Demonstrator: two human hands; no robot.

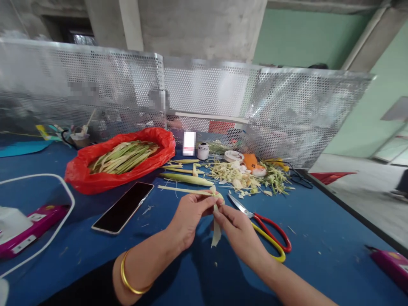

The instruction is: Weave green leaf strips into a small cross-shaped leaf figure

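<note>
My left hand (190, 212) and my right hand (237, 229) meet above the blue table (318, 221), both pinched on a small folded piece of pale green leaf strip (216, 229) whose loose end hangs down between them. A gold bangle sits on my left wrist. Red and yellow handled scissors (264, 227) lie just right of my right hand, blades pointing toward the strip. Long leaf strips (186, 178) lie on the table just beyond my hands.
A red plastic bag (95, 176) holding several leaf strips sits at the back left, a black phone (123, 207) in front of it. Leaf scraps (245, 175) pile at the back centre near tape rolls. A perforated metal screen (223, 93) closes the rear. Pink boxes lie at both sides.
</note>
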